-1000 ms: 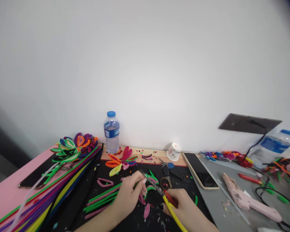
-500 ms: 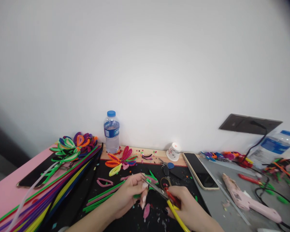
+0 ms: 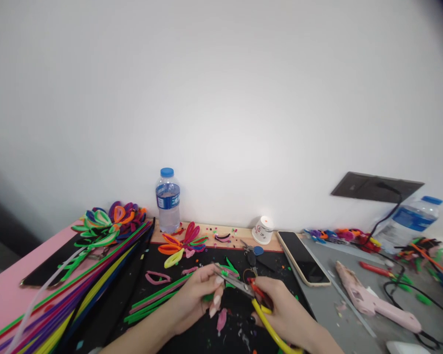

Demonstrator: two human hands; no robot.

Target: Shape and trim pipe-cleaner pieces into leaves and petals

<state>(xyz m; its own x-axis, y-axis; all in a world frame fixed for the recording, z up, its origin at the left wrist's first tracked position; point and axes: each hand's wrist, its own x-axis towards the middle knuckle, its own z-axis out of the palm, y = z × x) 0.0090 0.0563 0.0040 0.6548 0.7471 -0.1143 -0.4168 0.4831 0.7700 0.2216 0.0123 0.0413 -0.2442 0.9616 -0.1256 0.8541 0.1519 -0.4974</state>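
My right hand (image 3: pixel 280 305) grips scissors (image 3: pixel 238 284) with red and yellow handles, their blades pointing left. The blade tips lie at the fingertips of my left hand (image 3: pixel 197 300). That hand is closed in a pinch, with a bit of green pipe cleaner (image 3: pixel 207 298) showing under its fingers; the blades partly cover what is pinched. Just behind lie green and pink pipe cleaner pieces (image 3: pixel 232 268). A small pink loop (image 3: pixel 222 319) rests on the black mat (image 3: pixel 203 339) below my hands. Green and pink pipe cleaners (image 3: pixel 153 302) extend left of my left wrist.
Behind are a multicoloured pipe cleaner flower (image 3: pixel 182 243), a water bottle (image 3: pixel 168 201), a paper cup (image 3: pixel 263 230), keys (image 3: pixel 251 255) and a phone (image 3: pixel 304 258). A pink glue gun (image 3: pixel 376 302) with a black cord lies right. Long pipe cleaners (image 3: pixel 84 295) spread left.
The view has shifted slightly, so the surroundings sit a little further left. The yellow scissor handle has swung outward, away from the red one. My left hand keeps its pinch by the blade tips.
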